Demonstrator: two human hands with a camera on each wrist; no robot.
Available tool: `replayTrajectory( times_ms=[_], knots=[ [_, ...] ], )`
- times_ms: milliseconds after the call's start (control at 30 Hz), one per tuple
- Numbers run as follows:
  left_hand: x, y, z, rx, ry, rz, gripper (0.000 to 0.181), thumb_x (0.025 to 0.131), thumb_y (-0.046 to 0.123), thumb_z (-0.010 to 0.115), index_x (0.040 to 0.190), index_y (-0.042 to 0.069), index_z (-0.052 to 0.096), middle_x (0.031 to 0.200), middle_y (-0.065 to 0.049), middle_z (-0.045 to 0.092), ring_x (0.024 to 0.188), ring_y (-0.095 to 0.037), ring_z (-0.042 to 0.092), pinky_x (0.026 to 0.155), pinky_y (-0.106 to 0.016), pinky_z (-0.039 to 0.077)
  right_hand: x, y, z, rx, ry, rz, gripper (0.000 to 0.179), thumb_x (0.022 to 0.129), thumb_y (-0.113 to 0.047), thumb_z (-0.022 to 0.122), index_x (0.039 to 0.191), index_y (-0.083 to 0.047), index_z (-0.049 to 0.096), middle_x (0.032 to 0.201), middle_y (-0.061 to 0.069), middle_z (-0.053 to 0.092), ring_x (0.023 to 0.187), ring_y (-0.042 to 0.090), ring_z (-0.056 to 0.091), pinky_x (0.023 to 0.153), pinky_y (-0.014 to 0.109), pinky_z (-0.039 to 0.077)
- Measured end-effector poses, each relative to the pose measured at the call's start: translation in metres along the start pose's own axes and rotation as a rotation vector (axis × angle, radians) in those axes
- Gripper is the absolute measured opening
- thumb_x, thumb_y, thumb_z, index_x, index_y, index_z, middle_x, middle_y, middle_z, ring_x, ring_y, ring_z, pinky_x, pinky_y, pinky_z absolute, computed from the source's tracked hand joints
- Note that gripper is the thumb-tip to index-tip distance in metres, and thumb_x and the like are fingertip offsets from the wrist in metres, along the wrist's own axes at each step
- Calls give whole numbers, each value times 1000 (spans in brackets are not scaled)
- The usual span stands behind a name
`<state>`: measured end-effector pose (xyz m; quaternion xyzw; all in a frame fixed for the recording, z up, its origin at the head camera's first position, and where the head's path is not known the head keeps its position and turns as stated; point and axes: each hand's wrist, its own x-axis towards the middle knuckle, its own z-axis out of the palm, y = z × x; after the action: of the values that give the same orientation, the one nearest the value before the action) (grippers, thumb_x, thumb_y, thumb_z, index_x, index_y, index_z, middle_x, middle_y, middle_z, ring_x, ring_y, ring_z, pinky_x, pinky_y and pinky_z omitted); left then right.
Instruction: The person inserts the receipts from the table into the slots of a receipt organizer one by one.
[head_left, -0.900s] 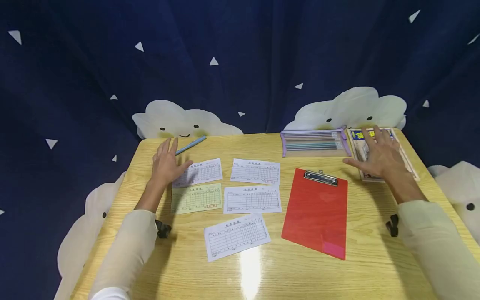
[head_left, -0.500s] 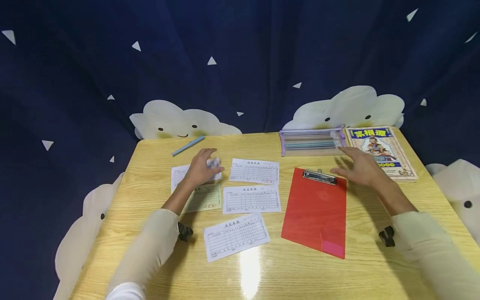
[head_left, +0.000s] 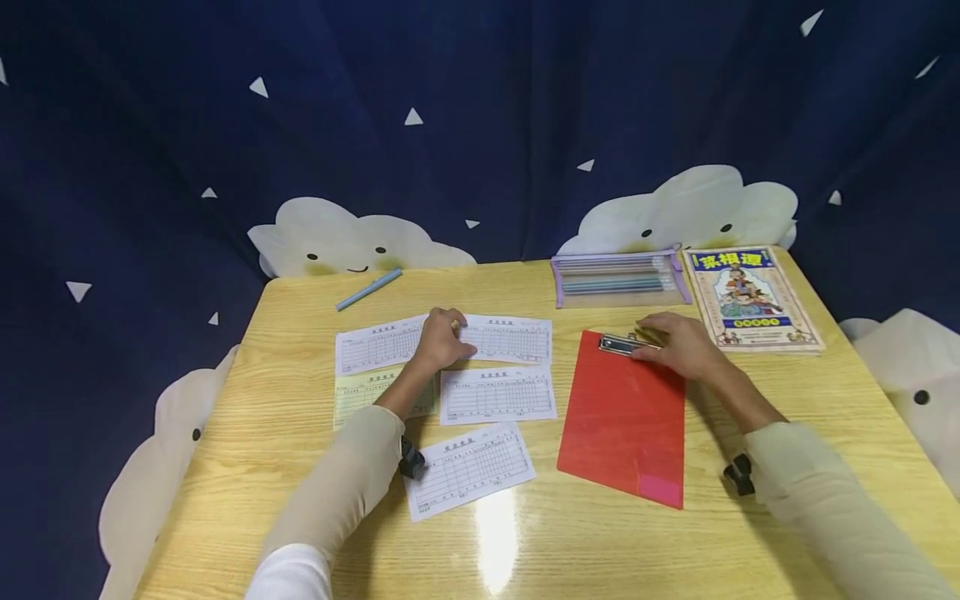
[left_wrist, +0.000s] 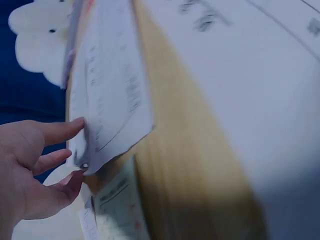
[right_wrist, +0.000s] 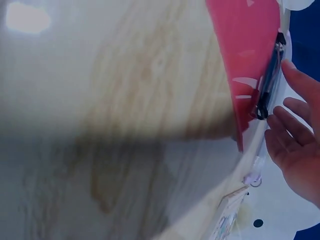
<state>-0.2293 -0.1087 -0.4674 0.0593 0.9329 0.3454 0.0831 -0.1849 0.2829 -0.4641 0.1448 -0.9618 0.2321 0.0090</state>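
Note:
My left hand (head_left: 444, 337) is at the left end of the upper-middle printed white slip (head_left: 510, 337). In the left wrist view, thumb and fingers stand apart around that slip's near-left corner, and the thumb (left_wrist: 74, 127) seems to touch the paper. At the top of a red clipboard (head_left: 622, 425) is my right hand (head_left: 678, 346), its fingers beside the metal clip (head_left: 621, 344). The right wrist view has the thumb (right_wrist: 294, 72) close by the clip and the other fingers loosely bent; contact is unclear.
More slips lie around: white at left (head_left: 367, 348), greenish (head_left: 356, 398), white in the middle (head_left: 498, 396) and white in front (head_left: 472, 471). Along the back are a blue pen (head_left: 369, 289), a clear pencil case with purple edges (head_left: 618, 279) and a booklet (head_left: 753, 296).
My left hand has moved right, from over the left slips to the upper-middle slip. My right hand has come left and down from the booklet to the clipboard's clip.

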Motion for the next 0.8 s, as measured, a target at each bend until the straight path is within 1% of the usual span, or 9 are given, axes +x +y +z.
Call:
replayTrajectory(
  times_ms=[67, 200, 333, 433, 533, 633, 800],
  knots=[
    [0, 3, 4, 20, 22, -28, 44, 72, 10, 81, 111, 0, 63, 111, -17, 52, 96, -26, 50, 83, -37, 46, 1, 0, 4, -9, 12, -20, 52, 74, -25, 80, 114, 4, 64, 114, 25, 64, 109, 42, 57, 94, 54, 44],
    [1, 7, 7, -9, 47, -62, 40, 70, 4, 81, 106, 0, 65, 100, -15, 58, 89, -24, 51, 76, -32, 46, 2, 0, 8, -26, 21, -51, 43, 74, -21, 80, 108, 3, 68, 106, 23, 67, 102, 41, 61, 89, 52, 47],
    [2, 11, 9, -49, 63, -99, 38, 66, 0, 82, 101, 1, 68, 94, -13, 63, 85, -22, 54, 70, -28, 45, 1, 0, 9, -33, 26, -74, 37, 76, -18, 79, 105, 3, 70, 100, 21, 68, 96, 39, 63, 85, 51, 48],
    [2, 12, 11, -62, 75, -127, 35, 64, -1, 82, 97, 2, 69, 90, -11, 61, 83, -21, 52, 68, -26, 42, 1, -1, 9, -25, 26, -86, 34, 76, -16, 78, 104, 3, 70, 98, 20, 69, 93, 38, 64, 84, 50, 49],
    [3, 13, 12, -76, 81, -138, 33, 63, -3, 82, 92, 3, 69, 85, -7, 59, 80, -20, 50, 65, -25, 40, 1, -2, 9, -16, 22, -86, 33, 77, -15, 77, 104, 2, 70, 96, 19, 70, 92, 37, 64, 83, 50, 49],
    [3, 13, 13, -98, 75, -139, 31, 63, -5, 81, 91, 2, 69, 85, -7, 57, 80, -19, 49, 64, -25, 40, 1, -2, 11, -13, 25, -83, 32, 76, -14, 77, 104, 2, 70, 96, 18, 70, 91, 37, 65, 83, 50, 49],
    [3, 14, 11, -105, 53, -142, 32, 66, -4, 80, 96, 1, 70, 92, -9, 58, 86, -20, 49, 70, -27, 43, 1, 0, 12, -12, 40, -106, 31, 74, -12, 78, 101, 2, 71, 94, 18, 70, 90, 36, 65, 82, 50, 50]
  ],
)
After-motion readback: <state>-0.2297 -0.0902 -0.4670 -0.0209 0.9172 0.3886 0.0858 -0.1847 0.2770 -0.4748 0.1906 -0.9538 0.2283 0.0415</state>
